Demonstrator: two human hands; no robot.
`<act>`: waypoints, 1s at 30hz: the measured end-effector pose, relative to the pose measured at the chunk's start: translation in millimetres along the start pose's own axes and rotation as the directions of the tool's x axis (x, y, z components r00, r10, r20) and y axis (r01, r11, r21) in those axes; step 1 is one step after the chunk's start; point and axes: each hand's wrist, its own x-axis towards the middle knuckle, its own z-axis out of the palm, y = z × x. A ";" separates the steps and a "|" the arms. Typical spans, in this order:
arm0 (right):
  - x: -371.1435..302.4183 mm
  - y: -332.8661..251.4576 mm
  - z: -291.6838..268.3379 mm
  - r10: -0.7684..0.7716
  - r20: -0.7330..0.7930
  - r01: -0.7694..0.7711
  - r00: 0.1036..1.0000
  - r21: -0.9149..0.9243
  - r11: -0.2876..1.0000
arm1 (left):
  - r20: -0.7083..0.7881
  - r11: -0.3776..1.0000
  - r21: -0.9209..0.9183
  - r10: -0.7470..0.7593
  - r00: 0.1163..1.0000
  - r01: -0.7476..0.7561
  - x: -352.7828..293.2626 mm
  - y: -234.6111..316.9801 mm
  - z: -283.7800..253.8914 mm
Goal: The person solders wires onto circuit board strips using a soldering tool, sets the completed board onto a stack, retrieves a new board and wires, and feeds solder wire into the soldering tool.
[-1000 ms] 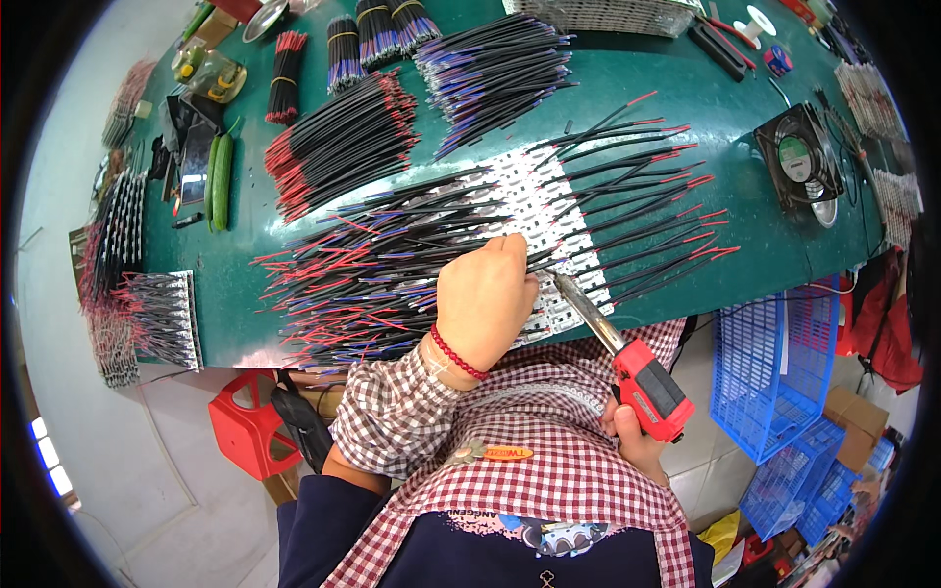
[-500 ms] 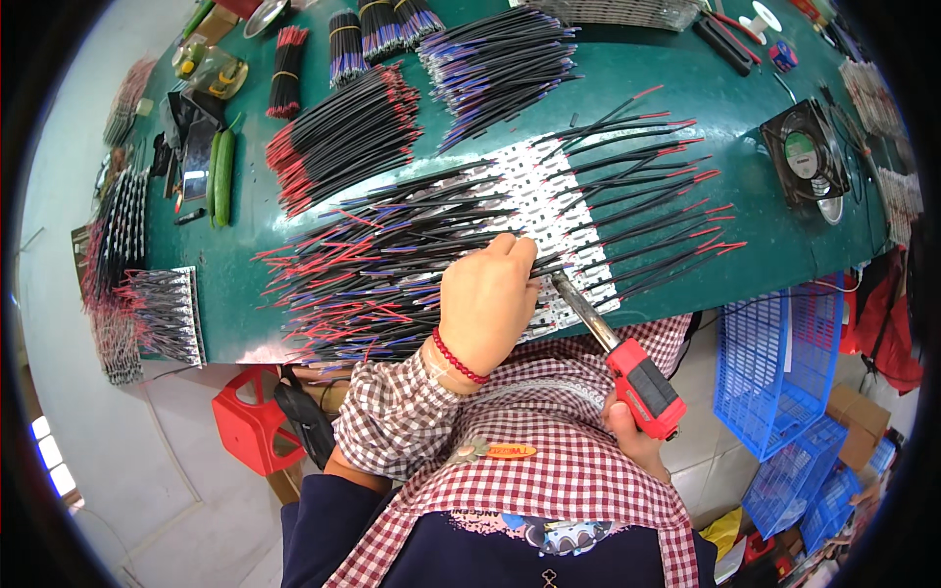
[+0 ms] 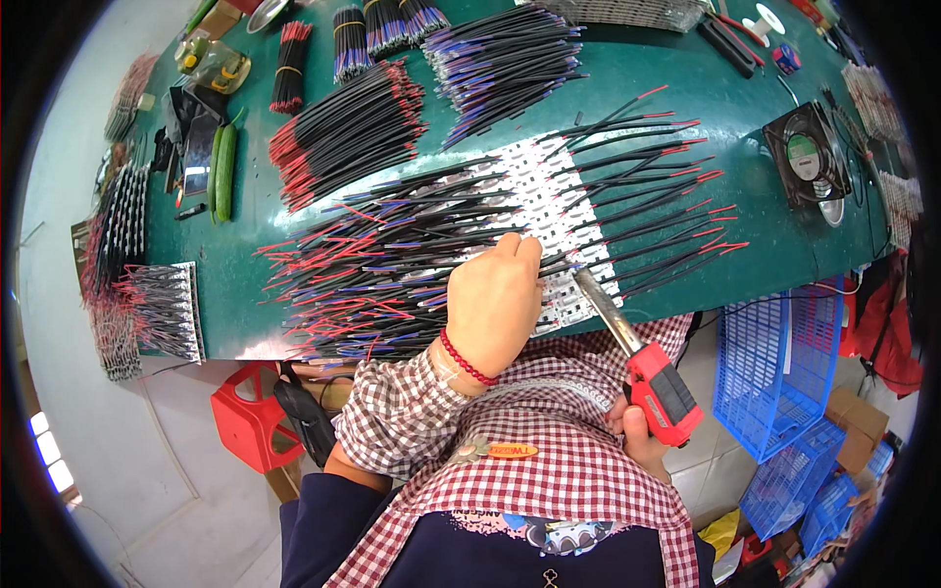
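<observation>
My left hand [image 3: 496, 302], with a red bead bracelet at its wrist, is closed in a pinch over the white circuit board panel [image 3: 549, 201]. A thin black wire [image 3: 561, 266] shows at its fingertips, running toward the board pads. In my right hand [image 3: 642, 443] is a red and black soldering iron [image 3: 665, 392]. Its metal barrel points up and left, and the tip is at the board beside the wire's end. Many black wires [image 3: 392, 265] with red and blue ends fan out left of the panel, others to its right. My left hand hides part of the panel.
Bundles of black wires [image 3: 348, 132] lie at the back of the green table [image 3: 686, 93]. A square fan [image 3: 806, 155] stands at right, two cucumbers [image 3: 223, 176] at left. Blue crates [image 3: 774, 372] and a red stool [image 3: 253, 416] are below the table edge.
My right hand and the soldering iron have moved slightly right, the tip shifting up and right along the board. My left hand has moved slightly right, still pinched.
</observation>
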 end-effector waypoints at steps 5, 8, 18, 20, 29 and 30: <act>-4.4 -1.2 -0.7 -0.085 -0.063 0.087 0.994 0.029 0.996 | 0.008 0.999 -0.048 0.025 1.000 -0.025 -4.5 -6.4 0.5; -7.1 0.8 -2.5 -0.097 -0.077 0.099 0.992 0.034 0.994 | -0.028 0.991 -0.110 0.077 0.997 -0.079 -5.0 -11.8 -0.9; -11.6 -0.3 -5.4 -0.070 -0.055 0.072 0.996 0.045 0.996 | -0.043 0.882 -0.470 -0.019 0.999 -0.004 -5.8 -6.1 -19.9; -12.3 -0.9 -5.5 -0.050 -0.039 0.052 0.998 0.034 0.998 | 0.010 0.954 -0.297 0.037 0.999 -0.032 -3.0 -6.9 -17.3; -8.1 -2.3 -4.5 0.049 0.049 -0.049 0.998 -0.001 0.999 | 0.032 0.998 -0.049 0.033 0.999 -0.031 -2.6 -5.5 -5.8; -7.2 -2.1 -4.4 0.048 0.064 -0.049 0.997 0.002 0.999 | 0.035 0.998 -0.049 0.041 0.999 -0.039 -1.7 -5.9 -5.3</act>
